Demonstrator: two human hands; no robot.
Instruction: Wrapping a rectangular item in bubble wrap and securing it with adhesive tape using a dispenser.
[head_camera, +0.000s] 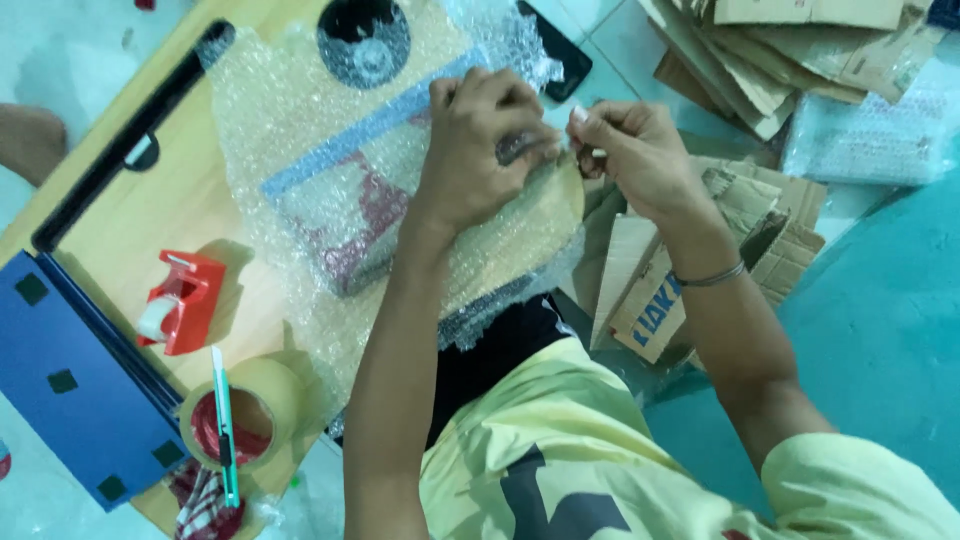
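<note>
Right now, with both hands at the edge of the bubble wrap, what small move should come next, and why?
Probably press the wrap flat over the package. The left hand already rests on it, the right hand pinches something small at its edge, and the sheet looks loose.

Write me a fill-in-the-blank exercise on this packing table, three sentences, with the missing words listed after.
1. Both hands, the left hand and the right hand, work at a flat item wrapped in ____ wrap.
2. The tape dispenser on the wooden table is coloured ____.
3. A green utility knife lies across the roll of ____ packing tape.

Missing words: bubble; red; tan
</note>
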